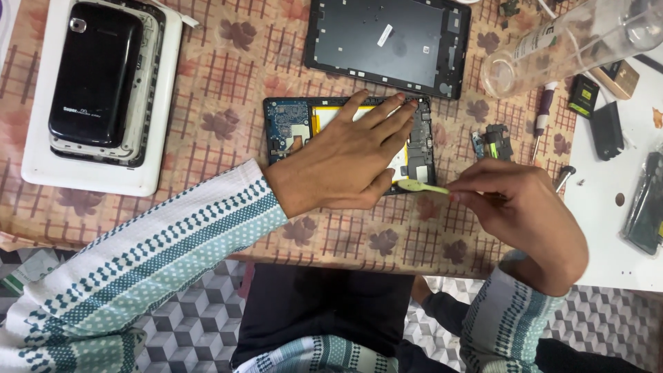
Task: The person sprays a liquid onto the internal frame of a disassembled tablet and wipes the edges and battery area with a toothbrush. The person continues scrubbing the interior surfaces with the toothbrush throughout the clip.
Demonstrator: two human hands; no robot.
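An opened tablet [286, 124] with a blue circuit board and a yellow-edged battery lies on the patterned tablecloth. My left hand [349, 159] rests flat on it, fingers spread across the battery and pressing down. My right hand [521, 214] pinches a yellow-green plastic pry tool [418, 186], whose tip touches the tablet's near right edge, just beside my left thumb.
The tablet's dark back cover [387, 41] lies beyond it. At far left a stack of white and black devices [100, 83]. To the right are a clear plastic bottle [566, 41], a screwdriver [542, 117], small loose parts [494, 141] and a white tabletop [608, 235] holding dark parts.
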